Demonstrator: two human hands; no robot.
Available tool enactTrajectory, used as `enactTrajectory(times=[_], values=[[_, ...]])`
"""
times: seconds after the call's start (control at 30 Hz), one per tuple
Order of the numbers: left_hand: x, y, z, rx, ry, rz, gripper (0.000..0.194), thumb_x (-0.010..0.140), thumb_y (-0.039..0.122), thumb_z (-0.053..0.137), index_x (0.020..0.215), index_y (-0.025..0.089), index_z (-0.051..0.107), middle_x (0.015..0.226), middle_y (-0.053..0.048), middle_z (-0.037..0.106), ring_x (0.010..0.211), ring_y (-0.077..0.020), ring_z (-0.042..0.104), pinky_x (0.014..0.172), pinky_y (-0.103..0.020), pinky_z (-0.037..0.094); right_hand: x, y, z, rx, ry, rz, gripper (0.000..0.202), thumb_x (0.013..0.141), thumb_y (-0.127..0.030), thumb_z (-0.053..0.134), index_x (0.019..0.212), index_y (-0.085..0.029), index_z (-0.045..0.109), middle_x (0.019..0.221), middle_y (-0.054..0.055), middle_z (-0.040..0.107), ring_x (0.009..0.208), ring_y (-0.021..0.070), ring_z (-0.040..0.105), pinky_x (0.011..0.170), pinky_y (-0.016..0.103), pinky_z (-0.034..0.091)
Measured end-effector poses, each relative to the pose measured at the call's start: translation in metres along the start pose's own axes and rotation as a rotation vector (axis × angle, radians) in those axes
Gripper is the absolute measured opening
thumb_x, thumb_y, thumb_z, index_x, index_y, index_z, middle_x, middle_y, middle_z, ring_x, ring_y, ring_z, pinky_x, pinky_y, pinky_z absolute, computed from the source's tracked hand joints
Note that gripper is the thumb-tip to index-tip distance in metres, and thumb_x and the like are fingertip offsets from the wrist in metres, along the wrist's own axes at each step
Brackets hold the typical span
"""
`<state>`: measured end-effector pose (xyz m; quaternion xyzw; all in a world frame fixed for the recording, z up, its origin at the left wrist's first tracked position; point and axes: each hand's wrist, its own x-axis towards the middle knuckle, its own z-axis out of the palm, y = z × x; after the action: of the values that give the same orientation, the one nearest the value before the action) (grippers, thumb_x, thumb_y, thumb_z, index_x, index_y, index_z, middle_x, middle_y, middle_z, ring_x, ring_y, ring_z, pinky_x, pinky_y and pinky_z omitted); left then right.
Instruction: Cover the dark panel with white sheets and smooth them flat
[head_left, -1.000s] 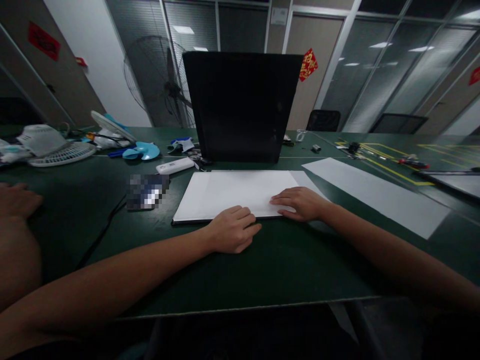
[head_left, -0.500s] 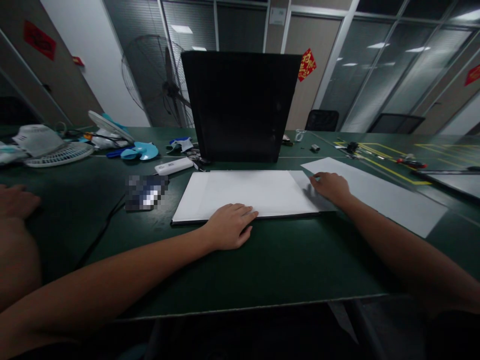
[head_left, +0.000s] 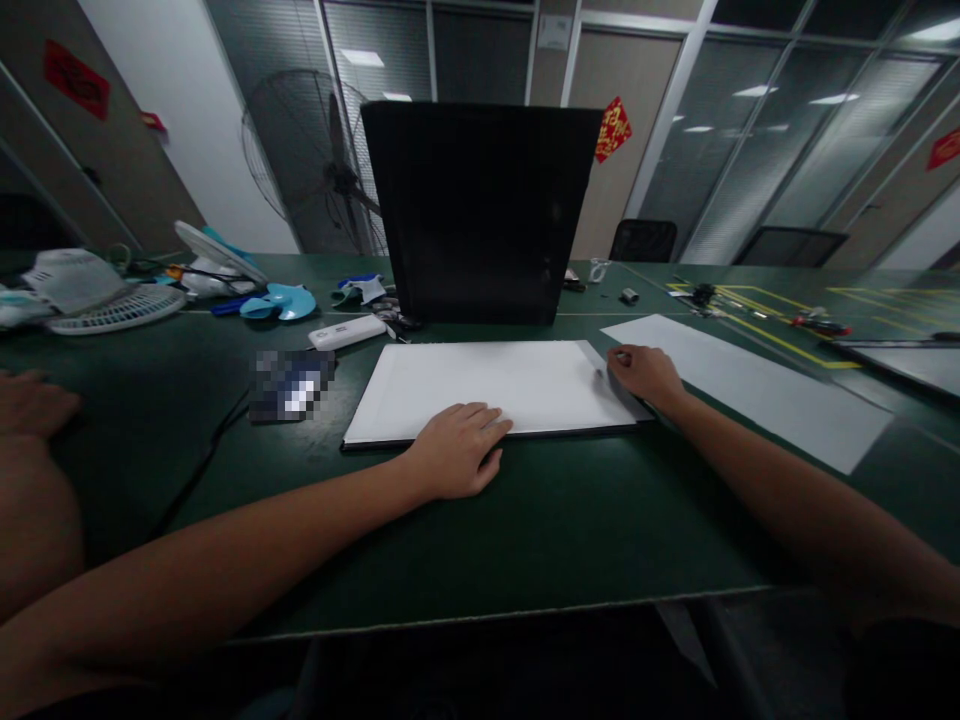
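A flat panel with a white sheet on top [head_left: 480,375] and a thin dark edge lies on the green table [head_left: 585,530]. My left hand [head_left: 459,450] rests on its front edge, palm down, fingers spread and holding nothing. At the panel's right end, my right hand [head_left: 646,376] has its fingers pinched together at the side of a thin, greyish sheet [head_left: 609,385] that overlaps the white one. A second pale sheet [head_left: 757,390] lies on the table to the right, partly behind my right arm.
A large black panel [head_left: 487,215] stands upright behind. At left are a blurred device [head_left: 291,385], a white bar [head_left: 347,332], blue fan blades [head_left: 279,302], a white grille [head_left: 120,310] and another person's hand [head_left: 37,402]. Tools [head_left: 821,323] lie at right.
My right hand has moved a little left, and the thin sheet by it has shifted left over the panel. My left hand has hardly moved.
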<state>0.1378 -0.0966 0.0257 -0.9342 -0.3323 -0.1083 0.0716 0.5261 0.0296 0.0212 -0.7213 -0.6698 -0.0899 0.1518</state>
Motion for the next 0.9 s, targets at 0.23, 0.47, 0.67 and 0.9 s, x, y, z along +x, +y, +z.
enactTrajectory(times=[0.23,0.47,0.67,0.9], values=[[0.000,-0.001,-0.001,-0.011,-0.039,-0.018,0.051,0.103,0.036,0.047,0.148,0.015,0.057,0.148,-0.017,0.062,0.136,-0.0333,0.059,0.112,-0.051,0.048,0.000,-0.001,0.006,0.024,0.016,-0.073,0.043,0.097,-0.044,0.054,0.127,-0.026,0.078,0.106,0.009,0.080,0.092,0.0294,0.075,0.086,0.037,0.055],[0.000,-0.002,-0.001,-0.016,-0.042,-0.014,0.052,0.103,0.038,0.046,0.148,0.014,0.057,0.146,-0.017,0.064,0.131,-0.0329,0.062,0.108,-0.052,0.051,-0.001,-0.002,0.005,0.092,-0.046,-0.179,0.042,0.097,-0.040,0.056,0.129,-0.024,0.077,0.108,0.006,0.080,0.095,0.0261,0.075,0.091,0.035,0.055],[0.001,0.000,-0.004,-0.009,-0.045,-0.039,0.050,0.102,0.038,0.047,0.145,0.015,0.059,0.143,-0.016,0.066,0.128,-0.0326,0.064,0.105,-0.051,0.053,0.004,0.003,0.005,0.156,-0.086,-0.243,0.045,0.099,-0.040,0.053,0.135,-0.023,0.073,0.111,0.006,0.080,0.097,0.0242,0.074,0.092,0.033,0.054],[0.001,0.001,-0.001,0.003,-0.021,-0.039,0.045,0.101,0.036,0.048,0.139,0.016,0.062,0.138,-0.015,0.068,0.124,-0.0314,0.065,0.101,-0.048,0.054,0.030,0.072,0.015,-0.102,-0.036,-0.031,0.063,0.098,-0.047,0.055,0.154,-0.018,0.055,0.148,0.019,0.061,0.133,0.0357,0.057,0.111,0.048,0.044]])
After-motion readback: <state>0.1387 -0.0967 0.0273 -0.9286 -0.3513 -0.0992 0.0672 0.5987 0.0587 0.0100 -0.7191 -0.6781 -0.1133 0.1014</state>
